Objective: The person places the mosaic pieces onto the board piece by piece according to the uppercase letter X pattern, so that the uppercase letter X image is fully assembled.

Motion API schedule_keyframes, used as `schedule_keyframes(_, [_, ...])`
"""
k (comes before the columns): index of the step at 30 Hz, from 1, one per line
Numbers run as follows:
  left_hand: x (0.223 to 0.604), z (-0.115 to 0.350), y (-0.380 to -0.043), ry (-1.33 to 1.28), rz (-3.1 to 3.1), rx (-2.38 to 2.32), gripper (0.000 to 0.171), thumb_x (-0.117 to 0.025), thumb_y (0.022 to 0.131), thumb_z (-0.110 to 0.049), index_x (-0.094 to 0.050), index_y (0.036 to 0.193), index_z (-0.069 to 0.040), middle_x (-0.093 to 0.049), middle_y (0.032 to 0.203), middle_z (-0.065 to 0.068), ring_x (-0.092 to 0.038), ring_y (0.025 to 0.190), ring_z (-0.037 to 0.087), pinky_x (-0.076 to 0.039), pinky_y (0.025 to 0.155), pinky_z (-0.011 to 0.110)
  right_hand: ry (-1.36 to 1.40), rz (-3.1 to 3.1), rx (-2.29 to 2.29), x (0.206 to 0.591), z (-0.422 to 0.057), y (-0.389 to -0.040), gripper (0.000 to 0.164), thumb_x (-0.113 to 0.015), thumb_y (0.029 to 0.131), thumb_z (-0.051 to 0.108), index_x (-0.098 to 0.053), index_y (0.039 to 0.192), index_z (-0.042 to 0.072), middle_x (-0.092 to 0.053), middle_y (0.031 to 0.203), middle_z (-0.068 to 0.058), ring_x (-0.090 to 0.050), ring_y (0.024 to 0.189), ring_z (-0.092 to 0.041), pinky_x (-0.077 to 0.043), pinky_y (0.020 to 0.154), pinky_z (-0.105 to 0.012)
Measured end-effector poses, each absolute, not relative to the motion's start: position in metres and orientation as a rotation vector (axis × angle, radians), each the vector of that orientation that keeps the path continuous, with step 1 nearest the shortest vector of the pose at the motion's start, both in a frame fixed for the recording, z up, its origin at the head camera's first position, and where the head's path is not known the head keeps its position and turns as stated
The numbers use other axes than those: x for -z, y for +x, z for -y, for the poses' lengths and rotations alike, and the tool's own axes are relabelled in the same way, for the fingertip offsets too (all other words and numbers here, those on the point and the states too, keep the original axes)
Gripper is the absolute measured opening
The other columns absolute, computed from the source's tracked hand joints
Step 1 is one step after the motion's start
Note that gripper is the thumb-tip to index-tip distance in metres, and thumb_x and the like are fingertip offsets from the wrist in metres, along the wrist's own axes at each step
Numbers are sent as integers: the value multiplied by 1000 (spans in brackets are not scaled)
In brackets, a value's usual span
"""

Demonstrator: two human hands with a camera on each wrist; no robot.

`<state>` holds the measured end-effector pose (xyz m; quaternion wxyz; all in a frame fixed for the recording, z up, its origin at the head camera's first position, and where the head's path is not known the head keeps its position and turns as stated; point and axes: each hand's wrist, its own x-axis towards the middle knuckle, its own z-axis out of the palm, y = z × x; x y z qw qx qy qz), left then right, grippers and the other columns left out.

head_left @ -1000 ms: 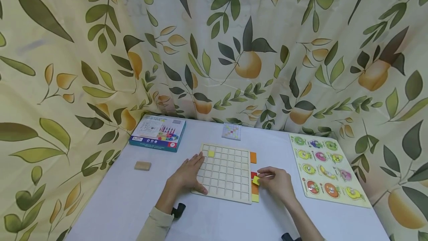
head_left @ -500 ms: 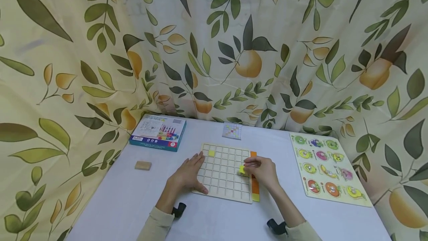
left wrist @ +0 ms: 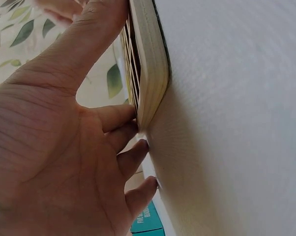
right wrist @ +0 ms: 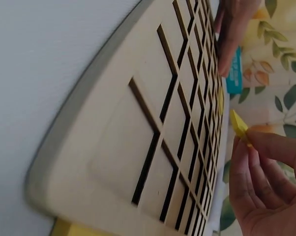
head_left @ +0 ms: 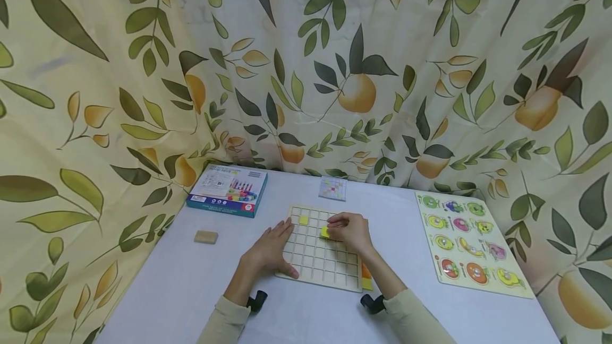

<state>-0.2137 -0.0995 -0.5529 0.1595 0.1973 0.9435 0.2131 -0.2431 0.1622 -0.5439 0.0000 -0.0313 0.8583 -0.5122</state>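
A wooden grid board point(head_left: 315, 268) lies on the table with one yellow square tile point(head_left: 303, 220) set in a cell near its far left corner. My left hand point(head_left: 269, 251) rests on the board's left edge, fingers spread; the left wrist view shows its thumb and fingertips along the wooden side. Over the board, my right hand point(head_left: 351, 232) pinches another yellow tile point(right wrist: 240, 127) between thumb and fingers, above the cells in the right wrist view. Orange and yellow tiles point(head_left: 366, 275) stick out at the board's right edge, partly hidden by the right forearm.
A boxed set point(head_left: 227, 190) lies at the back left, with a small wooden block point(head_left: 206, 237) in front of it. A little patterned card point(head_left: 332, 188) lies behind the board. To the right is a fruit puzzle board point(head_left: 470, 243). A patterned curtain point(head_left: 306, 68) hangs behind the table.
My right hand has carried the yellow tile leftward from beside the board's right edge to over the middle of the board. The left hand has stayed on the board's left edge.
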Motion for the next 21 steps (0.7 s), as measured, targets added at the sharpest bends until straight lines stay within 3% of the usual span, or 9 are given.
schedule_keyframes(15, [555, 99, -213, 569, -2695, -597, 134, -93, 64, -63, -25, 166, -6, -16, 175, 7, -12, 161, 27, -14, 130, 50, -88, -2701, 1495, 555, -132, -261, 14, -87, 83, 3, -81, 95, 5, -77, 81, 2, -73, 75, -12, -58, 67, -23])
schedule_keyframes(21, [554, 100, -214, 555, -2706, -583, 135, -93, 64, -64, -25, 166, -7, -15, 175, 7, -12, 161, 27, -13, 130, 49, -169, -2767, 1439, 559, -126, -265, 10, -86, 84, 4, -81, 91, 10, -77, 80, 3, -72, 73, -11, -59, 70, -28])
